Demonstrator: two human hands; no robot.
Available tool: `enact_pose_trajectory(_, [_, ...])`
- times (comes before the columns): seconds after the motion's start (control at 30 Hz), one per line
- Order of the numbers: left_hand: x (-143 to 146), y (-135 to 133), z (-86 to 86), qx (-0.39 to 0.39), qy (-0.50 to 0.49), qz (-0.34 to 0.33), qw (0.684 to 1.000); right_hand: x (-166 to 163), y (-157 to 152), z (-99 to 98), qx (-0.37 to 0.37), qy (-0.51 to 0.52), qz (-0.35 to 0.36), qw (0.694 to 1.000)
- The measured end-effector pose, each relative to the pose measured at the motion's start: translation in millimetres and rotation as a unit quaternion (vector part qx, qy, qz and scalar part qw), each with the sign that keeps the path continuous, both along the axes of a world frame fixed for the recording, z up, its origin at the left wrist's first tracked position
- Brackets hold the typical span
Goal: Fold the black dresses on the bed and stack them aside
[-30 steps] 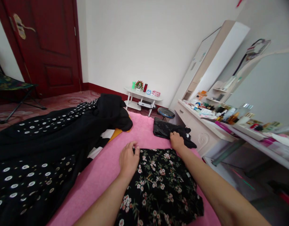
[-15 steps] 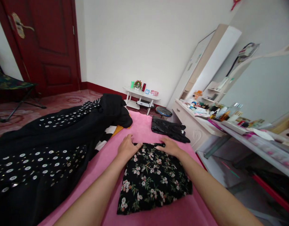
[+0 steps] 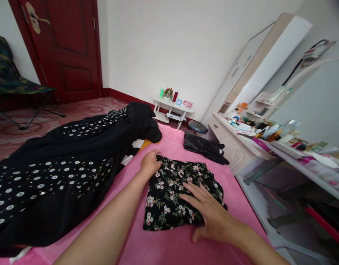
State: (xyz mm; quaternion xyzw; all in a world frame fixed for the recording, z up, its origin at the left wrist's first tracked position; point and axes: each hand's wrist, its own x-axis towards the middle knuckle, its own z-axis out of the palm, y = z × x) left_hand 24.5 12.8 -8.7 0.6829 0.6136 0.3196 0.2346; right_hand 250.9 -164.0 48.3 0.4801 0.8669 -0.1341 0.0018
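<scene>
A folded black garment with a floral print (image 3: 172, 191) lies on the pink bedspread (image 3: 169, 250) in front of me. My left hand (image 3: 149, 162) pinches its far left corner. Flat on the garment's near right part rests my right hand (image 3: 210, 213), fingers spread and pointing left. Beyond it, a folded plain black garment (image 3: 204, 146) sits near the bed's far right edge.
A large black dress with white dots (image 3: 56, 169) covers the bed's left side. A white dresser (image 3: 235, 147) crowded with cosmetics stands at the right. A small white table (image 3: 172, 108) is by the far wall, a folding chair (image 3: 12, 84) by the red door (image 3: 67, 48).
My right hand left the plain black garment, came to the floral garment's far edge, then slid back to lie flat on its near right part. The left hand stayed at the far left corner.
</scene>
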Motion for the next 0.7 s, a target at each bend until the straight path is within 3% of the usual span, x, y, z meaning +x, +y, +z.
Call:
enact_pose_trajectory(0.17, [1.0, -3.1, 0.2, 0.03, -0.026, 0.055, 0.998, 8.4, 7.3, -26.7, 0.091, -0.019, -0.037, 0.995])
enact_pose_trajectory(0.3, [-2.6, 0.4, -4.4, 0.036, -0.036, 0.062, 0.997, 7.4, 27.9, -26.6, 0.151, -0.001, -0.05, 0.987])
enact_pose_trajectory(0.47, [-3.8, 3.1, -6.0, 0.025, -0.041, 0.06, 0.997, 5.8, 20.0, -28.8, 0.135, -0.005, 0.071, 0.988])
enact_pose_trajectory(0.6, [-2.7, 2.8, -5.8, 0.019, -0.037, 0.065, 0.997, 5.5, 14.2, -31.1, 0.154, 0.011, 0.073, 0.985])
enact_pose_trajectory(0.7, [-3.0, 3.8, -7.8, 0.019, -0.04, 0.064, 0.997, -0.5, 37.7, -17.4, 0.098, 0.057, 0.04, 0.993])
